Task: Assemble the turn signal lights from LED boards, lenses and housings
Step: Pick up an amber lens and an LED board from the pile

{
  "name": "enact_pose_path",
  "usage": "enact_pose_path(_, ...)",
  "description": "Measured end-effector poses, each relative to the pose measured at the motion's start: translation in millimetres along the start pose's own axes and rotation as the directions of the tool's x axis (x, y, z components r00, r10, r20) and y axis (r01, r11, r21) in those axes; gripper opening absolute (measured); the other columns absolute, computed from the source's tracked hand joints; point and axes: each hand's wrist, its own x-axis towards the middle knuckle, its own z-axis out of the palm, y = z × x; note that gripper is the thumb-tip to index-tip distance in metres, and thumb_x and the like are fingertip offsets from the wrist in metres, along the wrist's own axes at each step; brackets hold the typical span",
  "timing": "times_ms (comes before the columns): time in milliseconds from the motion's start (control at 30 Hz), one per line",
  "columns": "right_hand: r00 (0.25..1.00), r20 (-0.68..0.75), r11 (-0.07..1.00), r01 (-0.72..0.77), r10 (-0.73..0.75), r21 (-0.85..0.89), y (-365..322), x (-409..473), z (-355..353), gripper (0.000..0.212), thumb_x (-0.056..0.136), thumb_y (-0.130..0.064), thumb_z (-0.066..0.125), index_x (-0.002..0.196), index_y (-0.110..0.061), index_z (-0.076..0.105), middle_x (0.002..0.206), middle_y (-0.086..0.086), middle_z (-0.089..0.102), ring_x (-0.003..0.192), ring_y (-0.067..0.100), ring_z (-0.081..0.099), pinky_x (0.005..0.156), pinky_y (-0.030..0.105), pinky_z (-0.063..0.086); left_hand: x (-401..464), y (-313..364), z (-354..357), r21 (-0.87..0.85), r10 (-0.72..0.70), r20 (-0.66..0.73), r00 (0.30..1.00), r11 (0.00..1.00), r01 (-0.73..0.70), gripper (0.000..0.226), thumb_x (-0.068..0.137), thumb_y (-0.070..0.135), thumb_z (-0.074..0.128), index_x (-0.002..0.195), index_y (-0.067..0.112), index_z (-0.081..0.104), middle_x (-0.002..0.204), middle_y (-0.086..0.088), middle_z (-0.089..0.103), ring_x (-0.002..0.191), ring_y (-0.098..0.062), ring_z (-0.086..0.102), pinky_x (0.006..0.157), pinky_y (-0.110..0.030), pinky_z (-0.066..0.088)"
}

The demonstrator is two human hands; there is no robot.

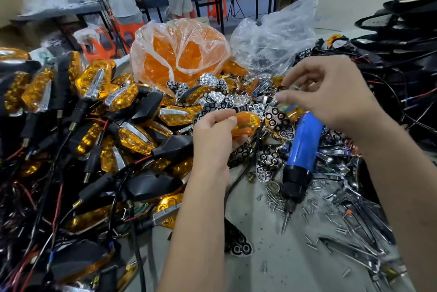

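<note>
At centre, above the surface (295,263):
lens: amber lens (246,122) gripped by left hand (212,135), fingers curled round it.
right hand (331,93): small green-tinged part pinched at fingertips; identity unclear.
screwdriver: blue screwdriver (301,157) laid among loose screws (314,206).
left: finished lights (99,112) piled.
behind: bagged lenses (179,55).

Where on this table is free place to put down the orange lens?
Bare grey table shows near the front edge, between the left forearm and the loose screws below the blue screwdriver. Finished lights crowd the left; reflectors fill the middle.
</note>
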Motion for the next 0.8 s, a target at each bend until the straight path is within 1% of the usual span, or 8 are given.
enact_pose_path(100, 1.0, -0.023, 0.954, 0.008, -0.001, 0.3, -4.9, -6.6, 6.7, 0.015, 0.08, -0.021, 0.091, 0.087, -0.019, 0.078, 0.077, 0.003, 0.075, 0.063, 0.015, 0.068, 0.061, 0.022, 0.057, -0.7, 2.3, 0.2, -0.057, -0.024, 0.023, 0.999, 0.998, 0.025, 0.03, 0.101, -0.001, 0.047, 0.104, 0.008, 0.075, 0.115, -0.02, 0.072, 0.103, -0.038, 0.072, 0.063, -0.027, 0.059)
enact_pose_path(200, 0.999, 0.008, 0.923, -0.052, 0.054, 0.381, -3.6, -11.8, 14.7, 0.014, 0.081, -0.018, 0.089, 0.087, -0.015, 0.077, 0.074, 0.006, 0.075, 0.055, 0.021, 0.065, 0.052, 0.024, 0.054, -2.6, 3.4, 0.8, -0.074, -0.021, 0.04, 0.999, 0.997, 0.024, 0.036, 0.102, -0.001, 0.042, 0.1, 0.007, 0.077, 0.116, -0.023, 0.072, 0.102, -0.039, 0.072, 0.061, -0.028, 0.059)
enact_pose_path(333, 0.995, 0.021, 0.898, -0.096, 0.097, 0.429, -1.8, -14.3, 23.5, 0.018, 0.079, -0.021, 0.09, 0.087, -0.013, 0.076, 0.07, 0.006, 0.073, 0.052, 0.018, 0.063, 0.049, 0.022, 0.05, -4.5, 3.1, 0.9, -0.057, -0.008, 0.062, 0.998, 0.998, 0.012, 0.035, 0.103, 0.003, 0.043, 0.1, 0.009, 0.077, 0.116, -0.022, 0.072, 0.096, -0.035, 0.073, 0.062, -0.027, 0.059)
enact_pose_path(433, 0.989, 0.015, 0.881, -0.138, 0.147, 0.453, -2.9, -17.5, 33.5, 0.03, 0.074, -0.034, 0.091, 0.086, -0.012, 0.075, 0.071, 0.009, 0.074, 0.053, 0.014, 0.062, 0.048, 0.021, 0.048, -4.7, 2.1, 0.0, -0.027, -0.001, 0.105, 0.995, 1.0, 0.004, 0.027, 0.103, 0.009, 0.052, 0.101, 0.01, 0.079, 0.106, -0.018, 0.077, 0.085, -0.026, 0.074, 0.066, -0.028, 0.061)
enact_pose_path(533, 0.983, -0.047, 0.894, -0.139, 0.175, 0.426, -5.5, -21.1, 46.4, 0.037, 0.074, -0.039, 0.091, 0.084, -0.008, 0.074, 0.069, 0.01, 0.073, 0.053, 0.013, 0.061, 0.049, 0.021, 0.046, -4.9, -1.6, -1.5, 0.072, 0.058, 0.197, 0.979, 0.995, -0.074, 0.01, 0.093, 0.011, 0.074, 0.102, 0.015, 0.079, 0.107, -0.011, 0.078, 0.095, -0.026, 0.077, 0.076, -0.031, 0.063)
enact_pose_path(667, 0.963, -0.165, 0.871, -0.112, 0.215, 0.479, -7.6, -21.1, 53.4, 0.037, 0.077, -0.042, 0.091, 0.08, -0.011, 0.071, 0.07, 0.012, 0.073, 0.056, 0.018, 0.062, 0.052, 0.028, 0.048, -6.4, -6.4, 0.5, 0.157, 0.165, 0.279, 0.946, 0.964, -0.215, 0.031, 0.077, 0.011, 0.091, 0.105, 0.021, 0.079, 0.099, 0.0, 0.079, 0.09, -0.015, 0.077, 0.08, -0.033, 0.064)
enact_pose_path(733, 0.956, -0.166, 0.843, -0.123, 0.243, 0.524, -8.8, -22.9, 56.6, 0.041, 0.078, -0.043, 0.091, 0.082, -0.007, 0.07, 0.072, 0.016, 0.073, 0.057, 0.022, 0.063, 0.051, 0.031, 0.05, -7.2, -6.4, 0.9, 0.185, 0.23, 0.301, 0.926, 0.938, -0.293, 0.033, 0.075, 0.012, 0.093, 0.103, 0.022, 0.079, 0.094, 0.001, 0.08, 0.082, -0.011, 0.076, 0.074, -0.028, 0.062)
enact_pose_path(800, 0.952, -0.126, 0.802, -0.158, 0.278, 0.577, -6.6, -24.1, 58.8, 0.038, 0.08, -0.035, 0.091, 0.085, -0.003, 0.07, 0.072, 0.017, 0.072, 0.055, 0.019, 0.063, 0.051, 0.03, 0.051, -5.7, -6.9, 0.6, 0.219, 0.304, 0.283, 0.91, 0.903, -0.37, 0.032, 0.073, 0.016, 0.094, 0.101, 0.023, 0.079, 0.094, 0.0, 0.079, 0.083, -0.015, 0.076, 0.074, -0.032, 0.064)
